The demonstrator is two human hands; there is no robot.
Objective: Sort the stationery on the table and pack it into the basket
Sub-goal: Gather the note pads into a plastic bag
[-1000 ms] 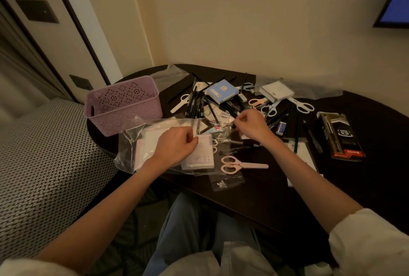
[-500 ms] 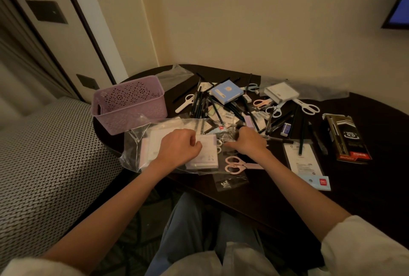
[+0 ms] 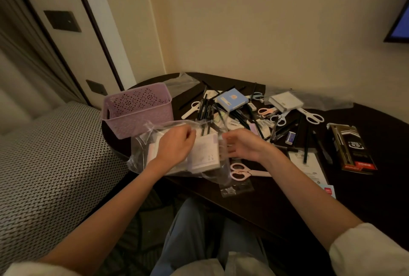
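Dark wood of the round table (image 3: pixel 276 205) carries everything. Lilac perforated plastic basket (image 3: pixel 137 110) stands at its left edge. Just in front, a crinkled clear plastic bag (image 3: pixel 141 154) of pale flat notepads overhangs the near-left edge; left hand (image 3: pixel 174 147) and right hand (image 3: pixel 245 145) each pinch its top, fingers curled. Pink scissors (image 3: pixel 241 171) lie beside it; bare wood shows along the near edge.

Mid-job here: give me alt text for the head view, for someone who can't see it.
Both hands, left hand and right hand, grip a clear plastic bag of white pads at the dark table's near edge. A purple basket stands behind-left; pens and scissors lie scattered beyond.
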